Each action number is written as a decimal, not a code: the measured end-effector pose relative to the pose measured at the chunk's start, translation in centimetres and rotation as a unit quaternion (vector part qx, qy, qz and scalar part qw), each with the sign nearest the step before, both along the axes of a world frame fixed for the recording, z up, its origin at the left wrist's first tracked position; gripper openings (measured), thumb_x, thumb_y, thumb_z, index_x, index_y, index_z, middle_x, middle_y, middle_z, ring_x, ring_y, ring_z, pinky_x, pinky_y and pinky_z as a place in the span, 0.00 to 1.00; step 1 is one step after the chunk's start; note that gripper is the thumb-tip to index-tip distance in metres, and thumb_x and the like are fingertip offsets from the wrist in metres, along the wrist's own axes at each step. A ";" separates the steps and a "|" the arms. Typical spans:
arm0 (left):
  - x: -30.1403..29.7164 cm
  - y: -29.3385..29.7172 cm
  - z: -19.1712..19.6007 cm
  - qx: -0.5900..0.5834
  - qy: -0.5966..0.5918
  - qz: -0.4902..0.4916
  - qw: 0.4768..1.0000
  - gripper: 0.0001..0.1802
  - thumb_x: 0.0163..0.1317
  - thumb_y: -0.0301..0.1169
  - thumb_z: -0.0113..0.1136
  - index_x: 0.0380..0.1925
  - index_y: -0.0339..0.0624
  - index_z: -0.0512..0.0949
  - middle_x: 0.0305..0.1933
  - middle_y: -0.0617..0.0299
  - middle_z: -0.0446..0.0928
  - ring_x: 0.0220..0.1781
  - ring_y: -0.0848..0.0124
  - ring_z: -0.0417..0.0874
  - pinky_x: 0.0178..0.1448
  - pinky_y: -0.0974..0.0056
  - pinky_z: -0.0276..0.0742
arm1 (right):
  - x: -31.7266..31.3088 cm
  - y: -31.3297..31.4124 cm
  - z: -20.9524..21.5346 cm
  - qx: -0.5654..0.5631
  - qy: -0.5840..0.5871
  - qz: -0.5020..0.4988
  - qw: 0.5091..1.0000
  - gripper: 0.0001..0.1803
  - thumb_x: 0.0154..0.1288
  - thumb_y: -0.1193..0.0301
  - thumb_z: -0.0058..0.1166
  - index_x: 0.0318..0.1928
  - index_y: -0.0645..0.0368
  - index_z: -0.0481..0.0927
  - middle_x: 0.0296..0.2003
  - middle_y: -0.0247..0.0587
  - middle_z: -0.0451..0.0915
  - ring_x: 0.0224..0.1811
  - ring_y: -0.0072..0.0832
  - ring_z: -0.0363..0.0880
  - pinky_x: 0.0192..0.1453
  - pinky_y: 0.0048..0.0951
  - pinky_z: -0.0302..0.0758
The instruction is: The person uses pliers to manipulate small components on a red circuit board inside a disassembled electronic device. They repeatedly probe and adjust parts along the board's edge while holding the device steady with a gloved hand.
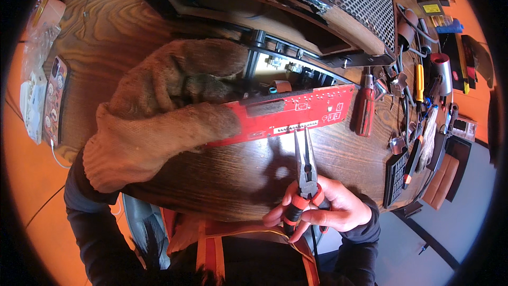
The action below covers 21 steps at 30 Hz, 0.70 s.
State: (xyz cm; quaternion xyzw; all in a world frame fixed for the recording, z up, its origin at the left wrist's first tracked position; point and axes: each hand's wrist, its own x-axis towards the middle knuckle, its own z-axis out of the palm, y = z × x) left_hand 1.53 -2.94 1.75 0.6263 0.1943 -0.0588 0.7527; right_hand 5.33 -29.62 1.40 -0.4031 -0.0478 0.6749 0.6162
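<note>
My left hand (164, 106), in a tan knit glove, grips the left end of a long red circuit board (296, 110) and holds it against the front of a wooden cabinet with a perforated metal grille (338, 0). My bare right hand (323, 209) holds needle-nose pliers (305, 167) by their red and black handles. The pliers' tip points up and touches the lower edge of the red board near its white printed strip.
Everything lies on a round wooden table (106, 37). A red-handled screwdriver (365, 108) lies just right of the board. Several hand tools (418, 100) are piled at the right edge. A phone (54, 100) and plastic bags (37, 47) sit at the left.
</note>
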 end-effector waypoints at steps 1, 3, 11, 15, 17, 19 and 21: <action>0.0 0.3 0.2 0.014 0.024 -0.010 1.000 0.36 0.45 0.22 0.65 0.58 0.38 0.64 0.51 0.53 0.75 0.50 0.65 0.77 0.48 0.65 0.77 | 0.0 -0.1 0.0 0.005 0.002 0.005 1.000 0.21 0.66 0.81 0.43 0.59 0.68 0.58 0.47 0.52 0.74 0.53 0.39 0.75 0.47 0.35 0.82; 0.1 0.7 0.6 0.004 0.052 -0.020 0.998 0.35 0.46 0.24 0.64 0.58 0.38 0.64 0.50 0.52 0.75 0.49 0.64 0.77 0.45 0.65 0.78 | 0.1 -0.3 -0.2 0.019 -0.039 0.016 0.999 0.22 0.66 0.82 0.43 0.59 0.68 0.57 0.46 0.51 0.75 0.52 0.38 0.77 0.47 0.34 0.82; 0.7 0.0 1.3 0.015 0.079 -0.008 0.997 0.33 0.47 0.25 0.61 0.57 0.38 0.64 0.49 0.52 0.75 0.40 0.70 0.78 0.26 0.74 0.75 | 0.0 -0.5 0.0 0.033 -0.003 -0.015 0.999 0.23 0.65 0.82 0.43 0.60 0.65 0.57 0.50 0.50 0.73 0.53 0.37 0.75 0.46 0.33 0.82; 0.8 0.4 1.3 0.032 0.081 -0.028 0.996 0.32 0.47 0.24 0.60 0.57 0.38 0.65 0.49 0.53 0.76 0.38 0.72 0.78 0.25 0.75 0.74 | 0.2 -0.3 -0.1 0.058 -0.035 -0.003 0.998 0.23 0.65 0.82 0.43 0.60 0.63 0.57 0.52 0.52 0.72 0.57 0.38 0.72 0.45 0.33 0.82; 0.7 0.4 1.1 0.029 0.077 -0.038 0.996 0.31 0.47 0.23 0.60 0.56 0.37 0.66 0.49 0.53 0.76 0.40 0.71 0.79 0.29 0.73 0.76 | 0.2 -0.3 -0.2 0.069 -0.040 -0.003 0.997 0.22 0.65 0.82 0.43 0.59 0.63 0.58 0.53 0.54 0.71 0.58 0.38 0.71 0.45 0.33 0.82; 0.8 0.2 0.8 0.029 0.057 -0.033 0.997 0.31 0.47 0.24 0.61 0.55 0.37 0.67 0.48 0.54 0.77 0.41 0.70 0.79 0.35 0.70 0.77 | 0.2 -0.4 -0.2 0.063 -0.036 -0.014 0.997 0.21 0.66 0.81 0.42 0.59 0.62 0.58 0.53 0.57 0.71 0.57 0.40 0.72 0.43 0.32 0.83; 0.7 0.1 0.7 0.031 0.034 -0.040 0.998 0.30 0.48 0.24 0.62 0.54 0.36 0.67 0.47 0.55 0.77 0.43 0.69 0.79 0.42 0.68 0.77 | 0.3 -0.5 -0.1 0.050 0.023 -0.038 0.998 0.21 0.66 0.81 0.42 0.58 0.62 0.59 0.53 0.58 0.72 0.57 0.42 0.72 0.42 0.32 0.83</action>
